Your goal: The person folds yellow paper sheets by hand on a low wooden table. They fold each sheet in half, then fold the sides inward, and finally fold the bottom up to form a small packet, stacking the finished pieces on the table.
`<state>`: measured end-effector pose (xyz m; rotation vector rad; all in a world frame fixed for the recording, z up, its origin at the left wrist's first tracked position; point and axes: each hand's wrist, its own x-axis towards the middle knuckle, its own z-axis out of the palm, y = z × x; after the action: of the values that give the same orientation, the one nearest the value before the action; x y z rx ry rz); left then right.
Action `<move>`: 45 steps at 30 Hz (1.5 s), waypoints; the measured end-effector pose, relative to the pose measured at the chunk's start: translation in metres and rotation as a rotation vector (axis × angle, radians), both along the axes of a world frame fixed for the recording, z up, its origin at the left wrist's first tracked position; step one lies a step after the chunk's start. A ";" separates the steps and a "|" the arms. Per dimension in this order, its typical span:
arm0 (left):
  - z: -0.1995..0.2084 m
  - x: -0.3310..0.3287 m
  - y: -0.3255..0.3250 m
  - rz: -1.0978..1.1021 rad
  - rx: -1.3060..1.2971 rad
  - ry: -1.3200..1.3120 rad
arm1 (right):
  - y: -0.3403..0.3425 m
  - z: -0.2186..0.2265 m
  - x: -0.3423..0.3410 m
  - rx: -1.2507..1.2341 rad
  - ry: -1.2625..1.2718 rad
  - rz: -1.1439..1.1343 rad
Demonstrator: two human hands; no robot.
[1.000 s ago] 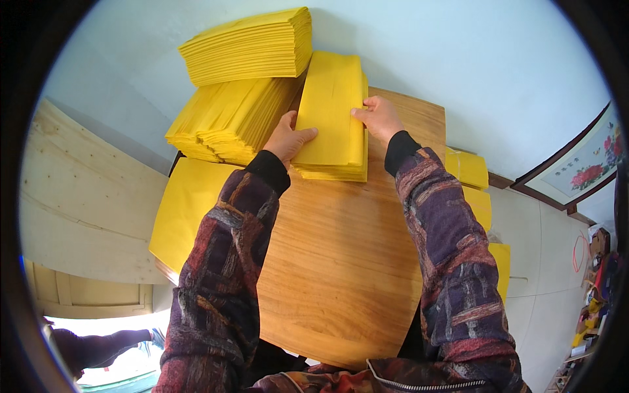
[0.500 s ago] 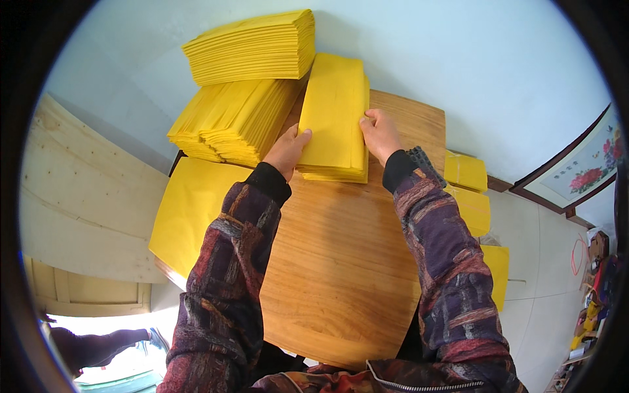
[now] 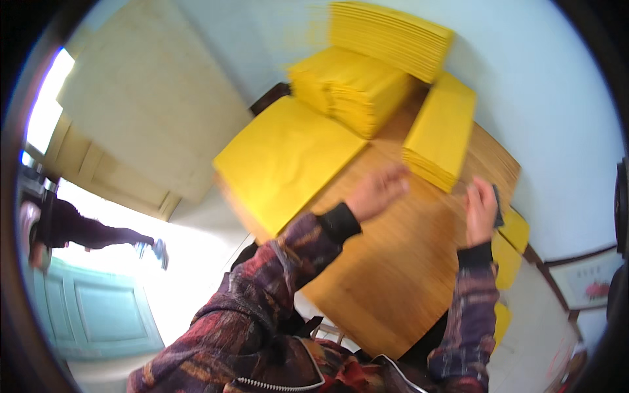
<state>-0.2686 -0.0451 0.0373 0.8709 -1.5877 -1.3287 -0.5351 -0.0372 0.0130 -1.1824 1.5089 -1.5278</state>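
A narrow stack of folded yellow paper (image 3: 443, 124) lies on the wooden table (image 3: 386, 262). My left hand (image 3: 379, 192) hangs over the table just short of the stack's near end, blurred, its fingers loosely bent and holding nothing. On the other side, my right hand (image 3: 481, 209) is raised beside the stack's near right corner, with thumb and fingers a little apart and nothing between them. Neither hand touches the paper. To the left is a wide flat pile of yellow sheets (image 3: 288, 157), nearest my left hand's side.
Behind stand a thick yellow paper bundle (image 3: 347, 85) and another bundle (image 3: 393, 33) against the wall. More yellow bundles (image 3: 506, 262) sit low past the table's right edge. A wooden board (image 3: 151, 98) leans at left; another person's leg (image 3: 98, 226) shows near a green door panel (image 3: 108, 308).
Both hands have let go of the narrow stack and drawn back toward me. The view has turned left, so the table and paper appear farther right and tilted.
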 end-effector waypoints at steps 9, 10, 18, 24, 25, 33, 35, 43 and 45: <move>-0.027 0.125 0.242 0.013 0.144 -0.439 | 0.149 -0.022 0.105 0.211 0.071 0.308; -0.030 0.140 0.257 0.057 0.133 -0.590 | 0.160 -0.024 0.117 0.212 0.087 0.331; -0.052 0.202 0.294 0.303 -0.423 -1.090 | 0.183 -0.035 0.161 0.059 0.429 0.347; -0.053 0.198 0.287 0.366 -0.446 -0.987 | 0.187 -0.038 0.160 0.065 0.568 0.285; -0.053 0.197 0.286 0.363 -0.447 -0.986 | 0.188 -0.037 0.162 0.029 0.612 0.280; -0.050 0.191 0.285 0.362 -0.461 -0.992 | 0.192 -0.025 0.167 0.041 0.770 0.307; -0.050 0.190 0.284 0.357 -0.452 -1.012 | 0.193 -0.023 0.166 0.050 0.767 0.312; -0.051 0.186 0.282 0.352 -0.460 -1.037 | 0.168 -0.033 0.130 0.093 0.229 0.345; -0.050 0.185 0.281 0.354 -0.459 -1.049 | 0.146 -0.033 0.091 0.093 0.182 0.207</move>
<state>-0.0839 0.2364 -0.0128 1.5720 -2.2185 -0.1618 -0.4441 0.1086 -0.0204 -1.4061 1.5034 -1.2292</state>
